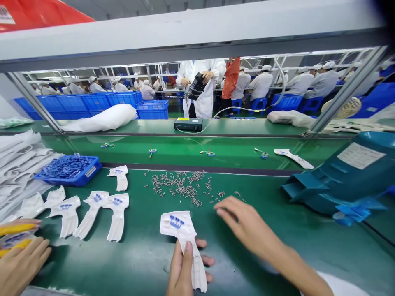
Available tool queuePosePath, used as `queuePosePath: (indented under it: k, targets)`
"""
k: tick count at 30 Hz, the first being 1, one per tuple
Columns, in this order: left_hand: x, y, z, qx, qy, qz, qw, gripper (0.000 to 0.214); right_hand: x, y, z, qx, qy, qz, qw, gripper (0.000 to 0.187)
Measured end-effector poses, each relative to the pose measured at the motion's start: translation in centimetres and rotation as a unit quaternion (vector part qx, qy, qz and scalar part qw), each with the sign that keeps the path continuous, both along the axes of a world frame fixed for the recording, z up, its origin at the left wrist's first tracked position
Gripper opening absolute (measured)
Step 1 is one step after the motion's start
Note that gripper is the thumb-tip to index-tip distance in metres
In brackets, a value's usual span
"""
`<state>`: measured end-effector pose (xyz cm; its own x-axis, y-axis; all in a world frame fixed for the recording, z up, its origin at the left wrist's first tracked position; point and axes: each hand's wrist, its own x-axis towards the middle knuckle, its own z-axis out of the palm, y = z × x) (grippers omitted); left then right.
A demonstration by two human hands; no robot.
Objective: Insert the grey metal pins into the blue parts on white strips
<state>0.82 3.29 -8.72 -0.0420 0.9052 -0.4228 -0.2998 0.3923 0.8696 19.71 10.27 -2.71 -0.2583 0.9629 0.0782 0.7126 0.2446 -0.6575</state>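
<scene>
My left hand [182,267] grips a white plastic handle shell [185,230] by its narrow lower part. The shell's hollow inner side faces up, and small blue pieces [177,222] sit in its wide head. My right hand [243,224] is just right of the shell, over the green bench. Its fingertips are close together near the edge of a scatter of small metal screws [182,185]; whatever may be between them is too small to make out.
More white shells [117,213] lie left, beside a blue tray [89,172] of blue parts. Another person's hands [27,255] hold a yellow-edged piece at far left. Small wired parts [210,153] and a white shell piece [293,158] lie on the green strip behind. A teal machine [345,176] stands right.
</scene>
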Motion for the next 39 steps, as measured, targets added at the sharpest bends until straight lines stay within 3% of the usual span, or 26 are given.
queuePosePath:
  k: [3,5,8,13,20,24,29,33,39]
  targets:
    - [-0.3,0.0,0.4,-0.006,0.037,-0.020,0.999,0.071,5.1,4.3,-1.2,0.031,-0.167,-0.057,0.984,0.033]
    - [-0.4,-0.2,0.4,-0.009,0.115,-0.034,0.993,0.066,7.5,6.1,-2.0,0.014,-0.207,-0.068,0.976,0.034]
    - [-0.3,-0.4,-0.1,0.021,0.251,-0.034,0.967,0.056,8.6,7.0,-2.8,0.001,-0.219,-0.054,0.974,0.030]
    - [0.4,-0.3,-0.4,0.098,0.334,-0.064,0.935,0.053,7.2,6.9,-2.8,0.013,-0.254,-0.044,0.966,0.020]
    - [0.6,-0.6,-0.6,0.134,0.365,-0.077,0.918,0.062,5.8,6.3,-1.9,0.036,-0.266,-0.030,0.963,0.033]
    - [0.9,-0.7,-0.7,0.120,0.320,-0.070,0.937,0.072,2.9,6.5,-1.6,0.041,-0.236,0.035,0.970,0.028]
    - [1.1,-1.2,-0.6,0.089,0.249,-0.076,0.961,0.083,-0.4,8.5,-2.3,0.046,-0.226,0.028,0.973,0.022]
    - [1.3,-1.8,-1.5,0.124,0.314,-0.088,0.937,0.076,-0.8,9.4,-2.7,0.048,-0.230,0.019,0.972,0.016]
    - [0.9,-2.4,-2.5,0.200,0.436,-0.088,0.873,0.064,-0.3,9.2,-2.2,0.057,-0.207,0.020,0.976,0.027]
